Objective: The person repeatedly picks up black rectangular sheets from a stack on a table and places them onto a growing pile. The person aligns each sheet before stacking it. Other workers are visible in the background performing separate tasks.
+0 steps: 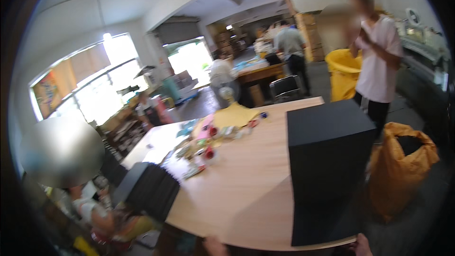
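Observation:
A tall stack of black sheets (pixel 332 123) stands at the right side of a pale wooden table (pixel 246 199). A black surface, which looks like a flat sheet (pixel 324 227), reaches from its foot to the near edge. At that table corner is my right hand (pixel 363 245), close beside the black sheet. My left hand (pixel 215 246) is at the near edge, left of the sheet. Both hands are blurred and cut off by the lower rim, so their fingers cannot be made out.
Tape rolls (pixel 209 152), yellow paper (pixel 237 115) and small items lie across the table's far left. Another black stack (pixel 148 190) leans at the left, near a seated person (pixel 102 213). An orange sack (pixel 403 173) and a standing person (pixel 379 61) are at the right.

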`<act>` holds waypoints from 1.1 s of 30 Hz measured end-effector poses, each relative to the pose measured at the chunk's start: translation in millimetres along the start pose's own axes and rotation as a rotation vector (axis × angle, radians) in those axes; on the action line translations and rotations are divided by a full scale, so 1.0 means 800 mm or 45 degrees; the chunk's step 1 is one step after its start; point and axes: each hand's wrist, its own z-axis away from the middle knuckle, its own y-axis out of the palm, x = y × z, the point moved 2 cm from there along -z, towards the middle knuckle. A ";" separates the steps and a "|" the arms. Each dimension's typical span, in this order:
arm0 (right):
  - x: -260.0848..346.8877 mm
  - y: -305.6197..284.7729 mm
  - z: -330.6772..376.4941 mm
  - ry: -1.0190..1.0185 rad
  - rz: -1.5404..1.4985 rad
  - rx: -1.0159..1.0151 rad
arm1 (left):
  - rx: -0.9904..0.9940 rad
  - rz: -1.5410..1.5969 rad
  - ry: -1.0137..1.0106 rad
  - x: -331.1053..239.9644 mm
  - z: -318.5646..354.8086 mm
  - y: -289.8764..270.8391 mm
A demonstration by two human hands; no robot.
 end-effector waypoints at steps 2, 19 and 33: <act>-0.006 -0.026 -0.036 0.022 -0.165 0.128 | 0.041 0.213 -0.271 -0.105 0.089 -0.053; -0.032 0.009 -0.105 -0.883 0.728 -0.460 | 0.816 0.585 -0.509 -0.120 0.335 0.002; -0.045 -0.006 -0.106 -0.873 0.908 -0.538 | 0.885 0.656 -0.593 -0.109 0.378 0.022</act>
